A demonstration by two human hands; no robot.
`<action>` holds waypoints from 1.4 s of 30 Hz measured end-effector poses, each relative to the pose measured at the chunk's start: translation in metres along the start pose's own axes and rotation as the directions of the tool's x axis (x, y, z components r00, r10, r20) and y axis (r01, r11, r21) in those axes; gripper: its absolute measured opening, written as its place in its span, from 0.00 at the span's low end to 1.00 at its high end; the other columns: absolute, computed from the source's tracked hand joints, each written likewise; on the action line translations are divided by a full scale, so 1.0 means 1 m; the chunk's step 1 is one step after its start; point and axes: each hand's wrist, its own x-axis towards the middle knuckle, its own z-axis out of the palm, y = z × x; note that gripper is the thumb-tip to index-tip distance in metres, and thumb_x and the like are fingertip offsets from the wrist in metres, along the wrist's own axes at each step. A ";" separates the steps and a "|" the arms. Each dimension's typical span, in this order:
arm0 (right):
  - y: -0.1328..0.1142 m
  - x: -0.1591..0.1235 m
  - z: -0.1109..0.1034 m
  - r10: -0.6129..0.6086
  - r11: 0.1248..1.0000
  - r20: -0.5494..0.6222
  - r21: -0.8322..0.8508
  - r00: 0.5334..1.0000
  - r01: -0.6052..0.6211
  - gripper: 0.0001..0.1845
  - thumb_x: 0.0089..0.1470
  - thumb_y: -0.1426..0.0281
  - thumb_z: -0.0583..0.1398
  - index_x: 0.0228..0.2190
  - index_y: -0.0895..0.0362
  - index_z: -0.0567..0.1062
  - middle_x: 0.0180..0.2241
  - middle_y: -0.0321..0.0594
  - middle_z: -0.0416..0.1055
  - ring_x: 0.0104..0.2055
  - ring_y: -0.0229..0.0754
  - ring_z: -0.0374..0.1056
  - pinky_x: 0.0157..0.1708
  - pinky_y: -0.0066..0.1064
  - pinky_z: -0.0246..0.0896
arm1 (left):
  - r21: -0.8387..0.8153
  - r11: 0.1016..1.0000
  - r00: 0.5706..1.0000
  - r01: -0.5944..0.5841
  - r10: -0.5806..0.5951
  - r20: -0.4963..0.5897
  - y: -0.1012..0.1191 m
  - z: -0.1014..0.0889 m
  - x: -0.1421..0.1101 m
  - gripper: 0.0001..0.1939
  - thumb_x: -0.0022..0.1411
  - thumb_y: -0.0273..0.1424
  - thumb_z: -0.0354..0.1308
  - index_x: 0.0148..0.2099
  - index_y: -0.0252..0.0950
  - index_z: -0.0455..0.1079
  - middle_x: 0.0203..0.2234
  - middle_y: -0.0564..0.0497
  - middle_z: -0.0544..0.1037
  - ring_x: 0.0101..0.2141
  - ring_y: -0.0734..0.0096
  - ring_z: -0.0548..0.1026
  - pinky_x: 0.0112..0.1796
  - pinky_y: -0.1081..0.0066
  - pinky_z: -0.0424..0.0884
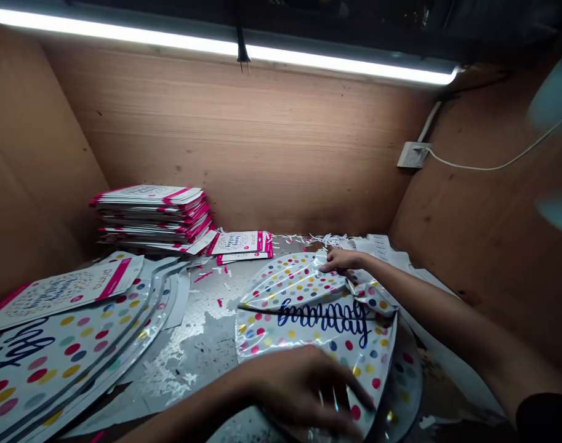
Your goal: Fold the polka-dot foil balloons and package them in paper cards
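Head view: wooden booth (pixel 239 141) contains a dotted balloon (pixel 315 326). Right hand (pixel 344 261) pinches its far edge; left hand (pixel 306 384), loosely spread, is over its near part.

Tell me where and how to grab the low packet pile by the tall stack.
Likely the pink-banded right end of the low packet pile: come from the right, over the dotted sheet's far edge, and pinch the packets together. The pile lies flat, its left end close by the tall stack, while that right end looks free.
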 end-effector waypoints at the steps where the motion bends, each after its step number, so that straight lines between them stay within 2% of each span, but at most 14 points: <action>1: -0.001 -0.003 0.000 -0.004 1.000 -0.011 0.004 1.000 0.004 0.34 0.29 0.46 0.74 0.18 0.55 0.63 0.15 0.26 0.56 0.20 0.32 0.52 0.21 0.27 0.48 | 0.134 0.989 0.990 0.054 -0.036 -0.136 -0.002 -0.005 0.008 0.21 0.68 0.43 0.54 0.58 0.41 0.71 0.41 0.48 0.80 0.39 0.61 0.79 0.43 0.66 0.74; 4: -0.004 -0.028 0.000 -0.024 1.000 -0.073 0.002 0.997 0.025 0.32 0.37 0.43 0.70 0.20 0.56 0.65 0.17 0.28 0.58 0.21 0.32 0.51 0.21 0.27 0.48 | 0.510 0.812 0.894 0.282 -0.029 -0.448 -0.026 -0.016 0.032 0.21 0.65 0.39 0.59 0.58 0.39 0.69 0.54 0.40 0.74 0.54 0.50 0.72 0.56 0.53 0.65; 7: 0.003 -0.081 0.005 -0.047 0.999 -0.178 0.000 0.983 0.048 0.32 0.49 0.39 0.61 0.26 0.58 0.72 0.24 0.37 0.68 0.26 0.38 0.61 0.26 0.29 0.56 | 0.561 0.682 0.786 0.468 -0.032 -0.617 -0.067 -0.019 0.036 0.39 0.63 0.48 0.59 0.70 0.39 0.53 0.68 0.36 0.54 0.68 0.43 0.51 0.64 0.44 0.49; 11: 0.041 -0.171 0.032 -0.081 0.997 -0.368 -0.035 0.926 0.073 0.32 0.52 0.43 0.61 0.43 0.58 0.77 0.44 0.48 0.75 0.46 0.53 0.69 0.41 0.36 0.64 | 0.442 0.664 0.720 0.604 -0.216 -0.659 -0.108 -0.022 0.009 0.44 0.67 0.57 0.44 0.75 0.39 0.38 0.71 0.38 0.44 0.70 0.45 0.43 0.64 0.43 0.43; 15: 0.084 -0.223 0.075 -0.054 0.998 -0.352 -0.048 0.934 0.039 0.24 0.52 0.47 0.63 0.35 0.56 0.78 0.36 0.41 0.77 0.40 0.51 0.71 0.37 0.33 0.64 | 0.383 0.607 0.679 0.696 -0.384 -0.625 -0.120 -0.026 -0.008 0.45 0.66 0.62 0.34 0.74 0.40 0.43 0.71 0.42 0.43 0.70 0.46 0.41 0.64 0.41 0.39; 22: 0.114 -0.216 0.084 0.091 0.976 -0.281 0.216 0.955 -0.029 0.28 0.53 0.44 0.60 0.29 0.58 0.77 0.26 0.37 0.73 0.29 0.43 0.67 0.28 0.29 0.57 | 0.319 0.510 0.573 0.799 -0.484 -0.661 -0.127 -0.041 0.003 0.47 0.63 0.65 0.33 0.74 0.40 0.43 0.72 0.44 0.40 0.70 0.44 0.40 0.62 0.36 0.40; 27: 0.119 -0.191 0.066 0.033 0.994 -0.400 -0.083 0.916 -0.071 0.35 0.56 0.39 0.51 0.19 0.56 0.71 0.18 0.35 0.65 0.23 0.39 0.60 0.24 0.29 0.52 | 0.271 0.483 0.492 0.832 -0.419 -0.763 -0.131 -0.042 0.000 0.46 0.66 0.61 0.34 0.74 0.37 0.44 0.71 0.41 0.44 0.70 0.44 0.43 0.63 0.40 0.41; 29: 0.116 -0.177 0.056 0.026 0.975 -0.476 -0.180 0.879 -0.127 0.35 0.57 0.40 0.50 0.18 0.56 0.70 0.17 0.35 0.65 0.23 0.41 0.61 0.24 0.29 0.51 | 0.335 0.513 0.524 0.790 -0.285 -0.802 -0.129 -0.039 -0.001 0.43 0.68 0.59 0.36 0.74 0.39 0.41 0.71 0.42 0.45 0.70 0.48 0.43 0.65 0.44 0.40; 31: 0.110 -0.163 0.047 0.020 0.963 -0.512 -0.221 0.859 -0.154 0.33 0.58 0.43 0.50 0.19 0.56 0.71 0.20 0.37 0.69 0.25 0.42 0.64 0.25 0.30 0.52 | 0.442 0.557 0.626 0.703 -0.189 -0.757 -0.127 -0.037 -0.002 0.40 0.68 0.58 0.37 0.74 0.43 0.43 0.71 0.46 0.48 0.70 0.52 0.45 0.65 0.47 0.39; 33: 0.103 -0.152 0.039 0.020 0.946 -0.541 -0.261 0.841 -0.191 0.31 0.59 0.45 0.52 0.20 0.56 0.73 0.24 0.40 0.74 0.28 0.44 0.68 0.27 0.31 0.54 | 0.468 0.591 0.690 0.657 -0.221 -0.689 -0.127 -0.036 -0.002 0.39 0.68 0.59 0.36 0.73 0.45 0.47 0.70 0.47 0.52 0.69 0.51 0.47 0.65 0.46 0.40; 36: 0.094 -0.148 0.038 0.048 0.914 -0.592 -0.298 0.804 -0.274 0.27 0.59 0.49 0.55 0.25 0.56 0.78 0.30 0.47 0.79 0.33 0.51 0.72 0.32 0.35 0.59 | 0.391 0.582 0.647 0.713 -0.332 -0.686 -0.131 -0.035 -0.001 0.42 0.66 0.62 0.33 0.72 0.43 0.51 0.70 0.45 0.51 0.69 0.47 0.47 0.64 0.42 0.41; 38: 0.091 -0.153 0.047 -0.006 0.890 -0.678 -0.339 0.735 -0.306 0.24 0.61 0.51 0.54 0.40 0.56 0.80 0.39 0.51 0.80 0.42 0.58 0.73 0.38 0.42 0.63 | 0.371 0.572 0.626 0.731 -0.347 -0.698 -0.135 -0.036 -0.001 0.44 0.66 0.62 0.33 0.72 0.42 0.51 0.70 0.45 0.50 0.69 0.46 0.45 0.64 0.41 0.40; 40: 0.090 -0.160 0.061 -0.241 0.835 -0.686 -0.507 0.686 -0.213 0.25 0.63 0.54 0.54 0.54 0.56 0.74 0.52 0.53 0.75 0.53 0.60 0.68 0.48 0.49 0.62 | 0.367 0.571 0.624 0.734 -0.353 -0.697 -0.138 -0.036 -0.003 0.45 0.65 0.63 0.33 0.73 0.41 0.50 0.71 0.45 0.48 0.70 0.46 0.44 0.64 0.41 0.41; 42: 0.091 -0.165 0.076 -0.516 0.682 -0.503 -0.731 0.693 -0.023 0.25 0.63 0.59 0.57 0.59 0.53 0.69 0.59 0.47 0.69 0.59 0.58 0.64 0.56 0.50 0.59 | 0.370 0.574 0.630 0.730 -0.358 -0.689 -0.138 -0.038 -0.005 0.45 0.65 0.63 0.34 0.73 0.41 0.49 0.71 0.45 0.48 0.70 0.45 0.44 0.64 0.42 0.40</action>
